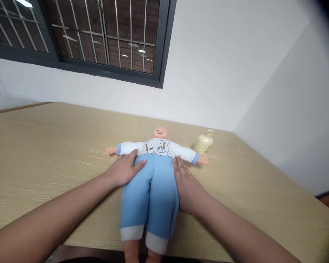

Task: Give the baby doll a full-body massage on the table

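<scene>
A baby doll [161, 182] lies on its back on the table, arms stretched out to both sides and feet toward me. It wears a white top with an elephant face and light blue trousers with white cuffs. My left hand [125, 168] rests against the doll's waist at the left, its thumb over the trousers and its fingers apart. Along the other hip, my right hand [188, 186] lies flat with fingers stretched out, touching the trousers; its thumb is hidden. The lower feet are cut off by the frame.
A cream pump bottle [204, 142] stands behind the doll's hand on the right. Farther right, a thin pale strand [240, 151] lies on the wooden table [79, 128]. White walls border the table behind and at right, with a barred window [104, 36] above.
</scene>
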A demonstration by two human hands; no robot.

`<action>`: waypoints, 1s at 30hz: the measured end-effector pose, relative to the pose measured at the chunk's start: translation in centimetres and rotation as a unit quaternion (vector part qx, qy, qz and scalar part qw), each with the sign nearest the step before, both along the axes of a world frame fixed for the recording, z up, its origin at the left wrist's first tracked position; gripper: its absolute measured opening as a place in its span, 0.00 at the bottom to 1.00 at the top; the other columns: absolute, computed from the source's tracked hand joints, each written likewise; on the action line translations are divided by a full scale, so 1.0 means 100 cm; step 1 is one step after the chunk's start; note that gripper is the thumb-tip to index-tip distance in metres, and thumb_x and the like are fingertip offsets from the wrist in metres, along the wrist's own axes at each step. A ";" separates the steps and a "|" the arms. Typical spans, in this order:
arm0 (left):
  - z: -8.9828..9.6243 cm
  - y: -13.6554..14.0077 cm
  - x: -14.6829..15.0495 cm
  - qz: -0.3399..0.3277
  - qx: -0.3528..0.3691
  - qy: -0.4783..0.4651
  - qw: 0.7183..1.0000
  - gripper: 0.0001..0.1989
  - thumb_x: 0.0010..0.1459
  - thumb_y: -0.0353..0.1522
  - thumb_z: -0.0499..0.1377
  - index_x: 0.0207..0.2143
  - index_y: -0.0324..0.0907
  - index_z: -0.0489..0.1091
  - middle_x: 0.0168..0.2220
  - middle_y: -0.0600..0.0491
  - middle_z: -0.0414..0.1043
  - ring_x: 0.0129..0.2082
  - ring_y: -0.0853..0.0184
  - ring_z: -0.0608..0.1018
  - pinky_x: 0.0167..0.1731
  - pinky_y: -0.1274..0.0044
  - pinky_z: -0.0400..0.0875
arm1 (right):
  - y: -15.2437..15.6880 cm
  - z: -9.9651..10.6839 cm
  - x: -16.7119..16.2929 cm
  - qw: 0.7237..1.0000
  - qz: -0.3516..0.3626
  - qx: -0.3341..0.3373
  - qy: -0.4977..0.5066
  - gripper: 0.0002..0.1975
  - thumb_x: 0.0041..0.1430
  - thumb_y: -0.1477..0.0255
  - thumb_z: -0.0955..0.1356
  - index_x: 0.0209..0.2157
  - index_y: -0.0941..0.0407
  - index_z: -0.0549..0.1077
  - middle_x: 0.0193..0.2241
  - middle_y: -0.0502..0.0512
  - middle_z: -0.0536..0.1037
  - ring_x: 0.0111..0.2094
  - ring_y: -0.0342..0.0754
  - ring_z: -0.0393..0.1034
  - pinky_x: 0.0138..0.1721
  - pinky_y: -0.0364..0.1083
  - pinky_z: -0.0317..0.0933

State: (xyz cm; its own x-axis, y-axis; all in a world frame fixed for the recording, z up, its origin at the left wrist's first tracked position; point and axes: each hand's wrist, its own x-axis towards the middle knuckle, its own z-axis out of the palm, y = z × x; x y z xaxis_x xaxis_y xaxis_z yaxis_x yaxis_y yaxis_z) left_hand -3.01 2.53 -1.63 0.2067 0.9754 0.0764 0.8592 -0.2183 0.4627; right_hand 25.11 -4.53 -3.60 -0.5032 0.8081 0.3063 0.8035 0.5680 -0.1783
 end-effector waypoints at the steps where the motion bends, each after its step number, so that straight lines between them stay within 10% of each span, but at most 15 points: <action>1: -0.002 0.000 0.000 0.006 -0.002 0.006 1.000 0.48 0.60 0.61 0.43 0.70 0.38 0.52 0.64 0.32 0.61 0.66 0.37 0.59 0.58 0.52 0.58 | -0.002 0.005 -0.003 1.000 0.021 0.014 -0.004 0.63 0.44 0.74 0.73 0.72 0.61 0.30 0.71 0.69 0.23 0.71 0.74 0.29 0.66 0.70 0.47; 11: -0.007 0.004 0.001 -0.003 0.075 -0.001 0.997 0.42 0.58 0.58 0.54 0.70 0.53 0.53 0.74 0.42 0.24 0.67 0.28 0.26 0.61 0.42 0.42 | -0.030 0.029 -0.024 0.925 0.317 0.205 0.048 0.29 0.56 0.66 0.69 0.59 0.51 0.65 0.62 0.64 0.67 0.67 0.61 0.55 0.65 0.65 0.51; 21: 0.001 0.011 0.011 -0.251 0.219 0.048 0.942 0.29 0.67 0.41 0.54 0.68 0.58 0.56 0.74 0.54 0.38 0.72 0.44 0.38 0.65 0.45 0.38 | 0.021 0.012 -0.008 0.957 0.147 0.196 0.155 0.15 0.58 0.68 0.71 0.48 0.46 0.74 0.58 0.55 0.73 0.64 0.61 0.61 0.64 0.66 0.55; 30: 0.017 0.011 0.019 -0.232 0.187 -0.039 0.954 0.30 0.59 0.33 0.59 0.64 0.46 0.63 0.70 0.44 0.43 0.70 0.50 0.52 0.66 0.59 0.55 | 0.019 0.007 -0.021 0.964 0.132 0.155 0.169 0.25 0.51 0.59 0.74 0.50 0.49 0.72 0.61 0.62 0.67 0.61 0.63 0.62 0.61 0.65 0.57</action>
